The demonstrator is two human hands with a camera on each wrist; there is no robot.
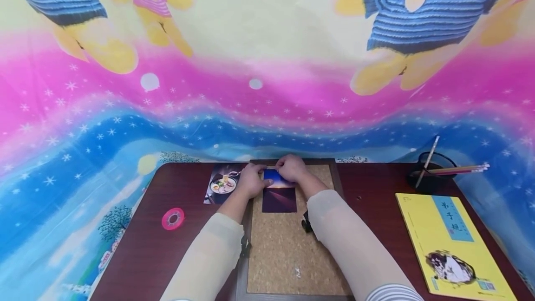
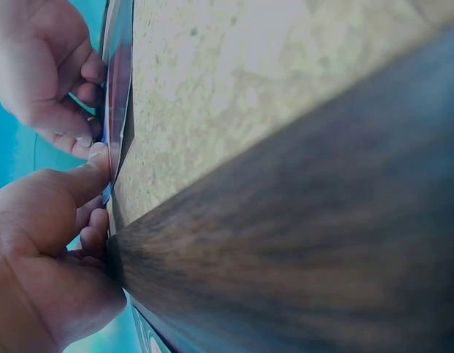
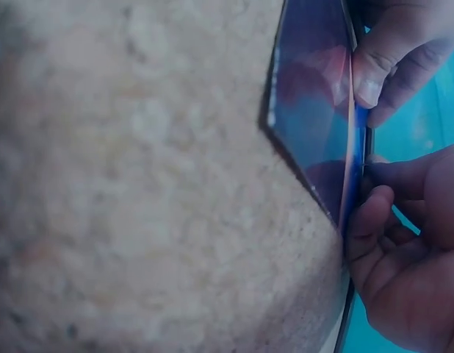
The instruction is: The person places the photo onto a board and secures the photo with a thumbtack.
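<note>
A sunset-like photo (image 1: pixel 279 200), blue and orange above and dark purple below, lies on a cork board (image 1: pixel 292 254) near its far end. My left hand (image 1: pixel 250 181) presses the photo's upper left part with its thumb, the index fingertip beside the top left corner. At the photo's top edge, my right hand (image 1: pixel 292 169) has curled fingers with the tips close together. Anything between those tips is hidden. In the right wrist view the photo's lower corner (image 3: pixel 286 121) stands slightly off the cork, and the right hand (image 3: pixel 414 250) touches the upper edge.
Left of the board lie a photo of a noodle bowl (image 1: pixel 223 183) and a pink tape roll (image 1: pixel 173 219). To the right are a yellow book (image 1: pixel 418 226) and a black mesh pen holder (image 1: pixel 426 180) with pencils. A patterned cloth (image 1: pixel 267 120) hangs behind the table.
</note>
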